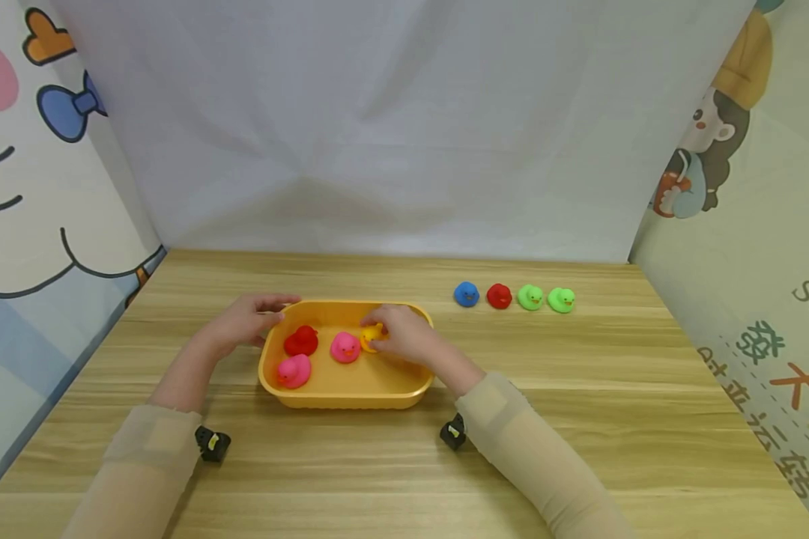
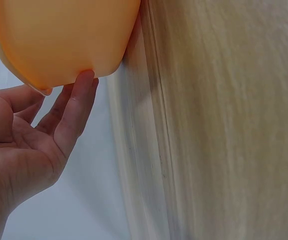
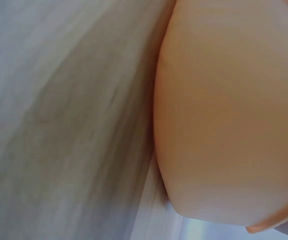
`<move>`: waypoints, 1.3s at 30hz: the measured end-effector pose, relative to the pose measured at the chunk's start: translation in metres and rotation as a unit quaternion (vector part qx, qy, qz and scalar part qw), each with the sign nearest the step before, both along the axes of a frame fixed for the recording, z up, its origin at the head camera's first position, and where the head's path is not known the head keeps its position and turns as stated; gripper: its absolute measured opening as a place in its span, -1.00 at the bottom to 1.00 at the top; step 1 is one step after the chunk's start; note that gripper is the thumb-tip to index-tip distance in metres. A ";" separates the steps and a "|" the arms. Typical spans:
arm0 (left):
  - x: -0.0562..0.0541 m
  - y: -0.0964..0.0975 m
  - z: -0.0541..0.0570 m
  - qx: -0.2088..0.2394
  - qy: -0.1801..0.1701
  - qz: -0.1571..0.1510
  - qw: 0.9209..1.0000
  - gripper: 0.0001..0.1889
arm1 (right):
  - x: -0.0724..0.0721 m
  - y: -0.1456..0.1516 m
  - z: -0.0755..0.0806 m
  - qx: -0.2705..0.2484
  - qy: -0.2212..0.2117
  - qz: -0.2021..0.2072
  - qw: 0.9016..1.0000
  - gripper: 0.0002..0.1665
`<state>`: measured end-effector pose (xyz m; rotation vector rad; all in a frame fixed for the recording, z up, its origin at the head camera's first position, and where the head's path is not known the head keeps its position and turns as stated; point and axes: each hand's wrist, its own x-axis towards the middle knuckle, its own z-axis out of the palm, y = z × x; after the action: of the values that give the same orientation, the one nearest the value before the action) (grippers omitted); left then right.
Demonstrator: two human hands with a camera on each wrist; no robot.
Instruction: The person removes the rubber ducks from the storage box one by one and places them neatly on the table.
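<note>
An orange plastic basin (image 1: pixel 350 400) stands on the table. In it lie a red rubber duck (image 1: pixel 301 341), a pink rubber duck (image 1: pixel 345 347) and another pink duck (image 1: pixel 294 371) at the near left. My right hand (image 1: pixel 404 333) reaches over the basin's right side and pinches a yellow rubber duck (image 1: pixel 371 336) between thumb and fingers, beside the middle pink duck. My left hand (image 1: pixel 243 323) rests against the left end; the left wrist view shows a fingertip on the outer wall (image 2: pixel 63 40). In the right wrist view the wall (image 3: pixel 229 110) hides nearly all of that hand.
Right of the basin, toward the back, a blue duck (image 1: pixel 467 294), a red duck (image 1: pixel 499 296) and two green ducks, one left (image 1: pixel 530 297) and one right (image 1: pixel 562 300), sit in a row. A pale cloth (image 1: pixel 391 150) hangs behind the wooden table (image 1: pixel 350 479).
</note>
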<state>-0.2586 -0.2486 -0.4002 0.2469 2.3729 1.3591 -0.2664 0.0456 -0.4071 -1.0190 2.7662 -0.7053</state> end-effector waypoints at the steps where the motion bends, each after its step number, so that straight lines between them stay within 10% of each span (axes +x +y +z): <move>1: 0.000 0.000 0.000 -0.002 0.000 0.001 1.000 -0.54 | 0.000 0.000 0.000 0.000 -0.001 0.000 1.000 -0.64; 21: -0.002 0.000 -0.002 0.004 0.002 -0.005 1.000 -0.55 | 0.002 0.004 0.002 0.006 0.024 0.011 1.000 -0.69; 39: 0.002 0.001 0.003 0.006 0.006 0.000 1.000 -0.53 | 0.014 0.018 0.040 0.012 0.028 0.058 0.998 -0.70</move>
<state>-0.2565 -0.2475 -0.3977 0.2597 2.3752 1.3754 -0.2526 0.0632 -0.3669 -1.2016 2.7266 -0.6354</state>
